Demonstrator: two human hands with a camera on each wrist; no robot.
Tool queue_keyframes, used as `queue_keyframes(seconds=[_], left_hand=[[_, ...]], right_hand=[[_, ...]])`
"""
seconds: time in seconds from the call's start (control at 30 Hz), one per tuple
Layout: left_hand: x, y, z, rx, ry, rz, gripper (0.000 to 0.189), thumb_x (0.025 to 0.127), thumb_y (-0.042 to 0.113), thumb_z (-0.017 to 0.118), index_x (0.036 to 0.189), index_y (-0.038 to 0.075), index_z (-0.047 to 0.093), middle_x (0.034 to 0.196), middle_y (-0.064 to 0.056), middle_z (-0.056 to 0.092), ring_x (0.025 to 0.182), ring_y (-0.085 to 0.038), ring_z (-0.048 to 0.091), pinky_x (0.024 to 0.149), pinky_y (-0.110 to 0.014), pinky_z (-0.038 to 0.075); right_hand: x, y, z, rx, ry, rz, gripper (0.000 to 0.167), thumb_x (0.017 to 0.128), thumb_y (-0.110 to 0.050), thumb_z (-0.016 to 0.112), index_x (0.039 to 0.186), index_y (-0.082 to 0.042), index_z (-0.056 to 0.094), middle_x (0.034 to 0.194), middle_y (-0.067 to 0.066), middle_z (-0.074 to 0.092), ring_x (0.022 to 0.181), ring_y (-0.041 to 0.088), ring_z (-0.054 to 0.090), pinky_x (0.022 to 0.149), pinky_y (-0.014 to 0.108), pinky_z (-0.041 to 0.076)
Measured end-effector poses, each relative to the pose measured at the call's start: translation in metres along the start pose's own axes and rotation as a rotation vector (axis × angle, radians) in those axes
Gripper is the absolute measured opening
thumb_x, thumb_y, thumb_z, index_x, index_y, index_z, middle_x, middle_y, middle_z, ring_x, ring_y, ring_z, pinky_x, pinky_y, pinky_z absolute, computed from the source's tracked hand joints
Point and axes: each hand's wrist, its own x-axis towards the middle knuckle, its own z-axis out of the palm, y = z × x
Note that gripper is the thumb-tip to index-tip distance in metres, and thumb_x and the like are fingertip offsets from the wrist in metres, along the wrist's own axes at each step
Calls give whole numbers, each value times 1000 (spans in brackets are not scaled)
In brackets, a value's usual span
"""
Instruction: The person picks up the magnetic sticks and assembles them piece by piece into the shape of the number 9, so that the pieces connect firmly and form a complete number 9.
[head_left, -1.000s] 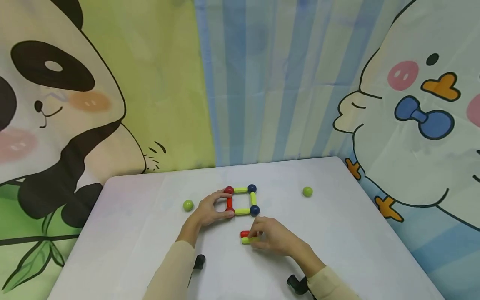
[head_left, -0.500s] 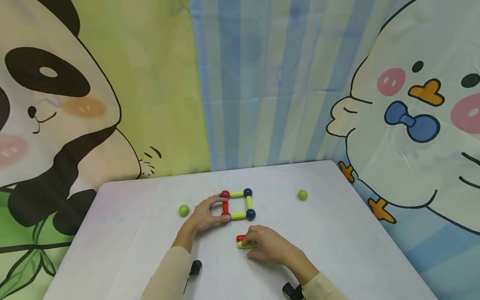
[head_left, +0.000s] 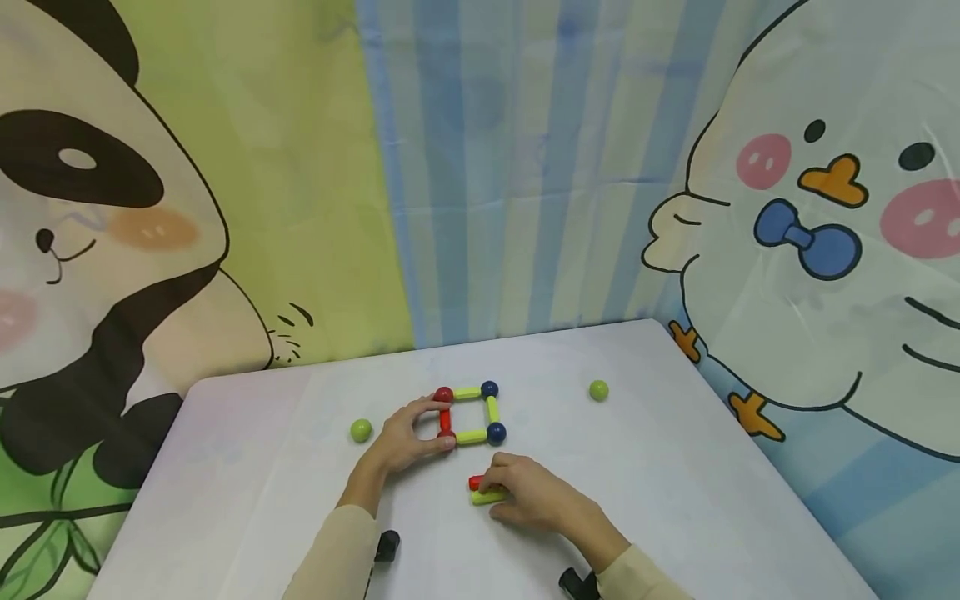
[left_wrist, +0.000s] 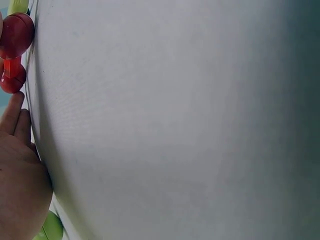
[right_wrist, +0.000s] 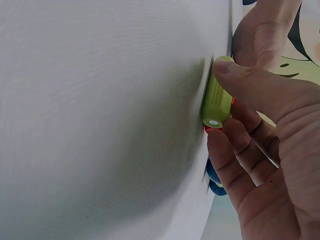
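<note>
A square of toy building sticks and balls (head_left: 471,437) lies on the white table, with yellow-green sticks, one red stick (head_left: 446,419), two red balls and two dark blue balls (head_left: 496,433). My left hand (head_left: 403,440) grips its red side, thumb at the near red ball and fingers at the far one. Closer to me, my right hand (head_left: 536,497) pinches a yellow-green stick (right_wrist: 218,97) and a red stick (head_left: 475,482) lying side by side. In the right wrist view the thumb presses the yellow-green stick, which mostly hides the red one.
One green ball (head_left: 361,430) rests left of my left hand, another (head_left: 598,390) at the back right of the table (head_left: 675,500). Behind the table hangs a cartoon curtain (head_left: 480,167). Dark wrist-camera pieces (head_left: 579,583) sit beside the sleeves.
The head view has shifted, so the scene sits further left and slightly lower. My left hand stays at the square; my right hand stays at the two sticks, its fingers slightly shifted.
</note>
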Motion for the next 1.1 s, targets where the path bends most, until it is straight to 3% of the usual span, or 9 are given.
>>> queue_keyframes(seconds=[0.17, 0.6, 0.8, 1.1], left_hand=[[0, -1, -3, 5, -7, 18, 66, 78, 47, 88, 138, 35, 63, 165, 4, 37, 156, -34, 24, 117, -69, 22], [1, -2, -1, 23, 7, 35, 66, 78, 49, 87, 138, 34, 64, 164, -1, 39, 154, -36, 28, 116, -69, 25], [5, 0, 0, 23, 11, 35, 65, 78, 48, 88, 136, 36, 64, 163, 3, 40, 155, -32, 27, 118, -67, 25], [2, -1, 0, 39, 18, 10, 63, 77, 50, 88, 135, 41, 64, 164, -2, 39, 154, -36, 29, 117, -67, 25]], right_hand=[[2, -3, 2, 32, -7, -2, 24, 86, -14, 84, 106, -25, 75, 102, -16, 59, 91, 0, 56, 84, 20, 51], [1, -4, 4, -51, -24, -12, 20, 88, -17, 82, 104, -27, 75, 95, -18, 59, 84, -1, 53, 82, 21, 51], [-1, -1, 2, -70, -27, -9, 18, 89, -21, 81, 104, -29, 75, 99, -20, 60, 89, -1, 52, 85, 22, 51], [-2, 0, 5, -51, -44, -55, 18, 91, -23, 80, 107, -30, 74, 105, -21, 59, 95, -3, 51, 87, 21, 51]])
